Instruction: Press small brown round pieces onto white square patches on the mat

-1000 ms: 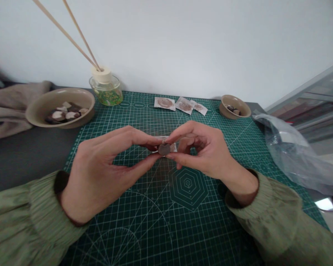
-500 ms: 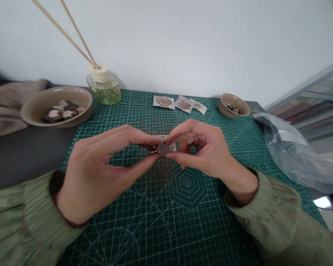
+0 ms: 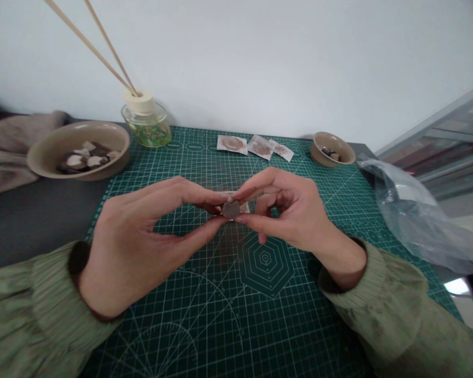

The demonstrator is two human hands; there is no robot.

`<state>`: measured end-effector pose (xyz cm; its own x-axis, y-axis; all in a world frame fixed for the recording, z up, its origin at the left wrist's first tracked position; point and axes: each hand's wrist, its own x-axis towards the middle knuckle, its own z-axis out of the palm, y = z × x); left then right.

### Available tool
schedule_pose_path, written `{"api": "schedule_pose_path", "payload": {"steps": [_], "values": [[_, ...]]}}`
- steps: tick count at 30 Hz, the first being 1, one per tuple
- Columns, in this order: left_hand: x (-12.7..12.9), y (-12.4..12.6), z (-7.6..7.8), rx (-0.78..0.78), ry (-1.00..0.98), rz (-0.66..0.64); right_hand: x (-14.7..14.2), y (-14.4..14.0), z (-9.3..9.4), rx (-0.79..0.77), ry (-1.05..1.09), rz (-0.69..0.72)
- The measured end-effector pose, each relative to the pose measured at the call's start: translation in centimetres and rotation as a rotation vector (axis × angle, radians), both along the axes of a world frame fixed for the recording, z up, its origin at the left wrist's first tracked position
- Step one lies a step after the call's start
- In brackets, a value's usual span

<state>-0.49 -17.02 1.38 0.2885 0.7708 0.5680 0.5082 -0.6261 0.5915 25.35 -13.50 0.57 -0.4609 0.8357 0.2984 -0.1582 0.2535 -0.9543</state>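
Note:
A small round brown-grey piece (image 3: 230,209) is pinched between the fingertips of both my hands, just above the green cutting mat (image 3: 205,315). My left hand (image 3: 142,241) grips it from the left with thumb and forefinger. My right hand (image 3: 287,210) grips it from the right the same way. A small white packet lies on the mat right behind the piece, mostly hidden by my fingers.
A large tan bowl (image 3: 47,152) of brown and white pieces stands at the back left, beside a glass reed diffuser (image 3: 146,122). Three white packets (image 3: 255,146) lie at the mat's far edge. A small tan bowl (image 3: 332,149) and a clear plastic bag (image 3: 413,215) are on the right.
Both hands and the pinched piece have stayed nearly still; the view has drifted slightly.

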Motion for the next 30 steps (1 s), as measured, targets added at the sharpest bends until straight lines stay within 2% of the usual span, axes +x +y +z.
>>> {"api": "schedule_pose_path", "payload": {"steps": [7,11,17,20,22,25,30], "values": [[-0.1,0.4,-0.3,0.064,0.030,-0.017,0.1,0.2,-0.2,0.036,-0.025,0.009],[-0.2,0.4,-0.4,0.029,0.041,-0.043,0.3,0.2,-0.3,0.106,-0.087,-0.006],[-0.5,1.3,-1.5,0.025,0.186,-0.035,0.6,0.3,-0.2,0.322,-0.306,-0.186],[-0.7,1.7,-2.4,0.077,0.326,-0.079,0.9,0.6,-0.2,0.540,-0.511,-0.191],[-0.9,1.9,-2.9,0.096,0.390,-0.099,1.1,0.8,-0.4,0.607,-0.643,-0.172],[-1.1,1.9,-3.3,0.099,0.434,-0.110,1.2,1.0,-0.6,0.605,-0.724,-0.184],[-1.2,2.1,-3.2,0.062,0.449,-0.120,1.1,1.0,-0.7,0.600,-0.733,-0.160]]}}
